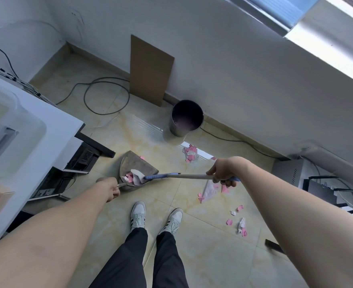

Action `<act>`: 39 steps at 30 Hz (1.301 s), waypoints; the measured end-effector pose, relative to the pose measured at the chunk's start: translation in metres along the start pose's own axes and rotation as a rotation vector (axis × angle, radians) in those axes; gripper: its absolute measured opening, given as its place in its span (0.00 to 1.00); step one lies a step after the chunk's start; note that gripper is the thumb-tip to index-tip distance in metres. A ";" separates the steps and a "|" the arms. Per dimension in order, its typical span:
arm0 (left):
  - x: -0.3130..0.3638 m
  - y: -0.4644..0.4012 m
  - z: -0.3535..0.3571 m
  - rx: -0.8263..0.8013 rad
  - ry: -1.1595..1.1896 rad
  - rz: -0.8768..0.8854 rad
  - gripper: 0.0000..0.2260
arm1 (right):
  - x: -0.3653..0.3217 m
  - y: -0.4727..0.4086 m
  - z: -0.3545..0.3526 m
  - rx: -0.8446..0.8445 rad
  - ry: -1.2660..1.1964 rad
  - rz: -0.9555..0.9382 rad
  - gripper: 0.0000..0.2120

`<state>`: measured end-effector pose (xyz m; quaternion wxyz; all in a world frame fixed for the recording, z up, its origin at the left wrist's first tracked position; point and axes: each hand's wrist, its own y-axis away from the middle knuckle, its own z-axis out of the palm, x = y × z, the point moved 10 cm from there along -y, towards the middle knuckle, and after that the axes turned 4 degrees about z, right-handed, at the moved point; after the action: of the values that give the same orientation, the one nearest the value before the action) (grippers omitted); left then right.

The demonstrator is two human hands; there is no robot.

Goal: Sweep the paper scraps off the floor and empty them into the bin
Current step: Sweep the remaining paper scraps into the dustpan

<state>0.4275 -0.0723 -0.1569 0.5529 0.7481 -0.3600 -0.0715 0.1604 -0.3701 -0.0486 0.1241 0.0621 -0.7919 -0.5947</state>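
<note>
Nearest, the left hand (109, 189) grips the dustpan (137, 170) handle, and the right hand (223, 173) grips the broom (183, 176) shaft, its head pushing pink and white paper scraps (130, 177) into the pan. More scraps (209, 190) lie right of the shoes — others (190, 153) farther off, near the bin (186, 117) by the far wall.

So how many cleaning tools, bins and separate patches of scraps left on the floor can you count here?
Cleaning tools: 2, the broom in the right hand and the dustpan held by the left hand
Bins: 1, the dark round bin
Scrap patches on the floor: 3, near the bin, under the broom handle, by the right foot
Total: 6
</note>
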 end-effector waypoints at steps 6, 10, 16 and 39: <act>-0.001 0.005 0.002 -0.017 -0.032 0.001 0.15 | 0.015 0.002 0.007 -0.014 -0.022 0.021 0.25; -0.002 0.002 0.002 -0.050 -0.037 -0.015 0.14 | 0.022 0.004 0.010 -0.032 -0.051 0.031 0.24; -0.002 0.004 -0.001 -0.041 -0.039 0.002 0.14 | 0.035 0.008 0.014 -0.017 -0.095 0.080 0.21; -0.017 0.023 0.012 -0.170 -0.160 -0.083 0.16 | 0.039 -0.013 0.029 0.189 -0.269 0.137 0.12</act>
<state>0.3987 -0.0742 -0.1459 0.5803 0.7049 -0.3641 -0.1839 0.1147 -0.3568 -0.0641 0.0510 -0.0609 -0.8562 -0.5105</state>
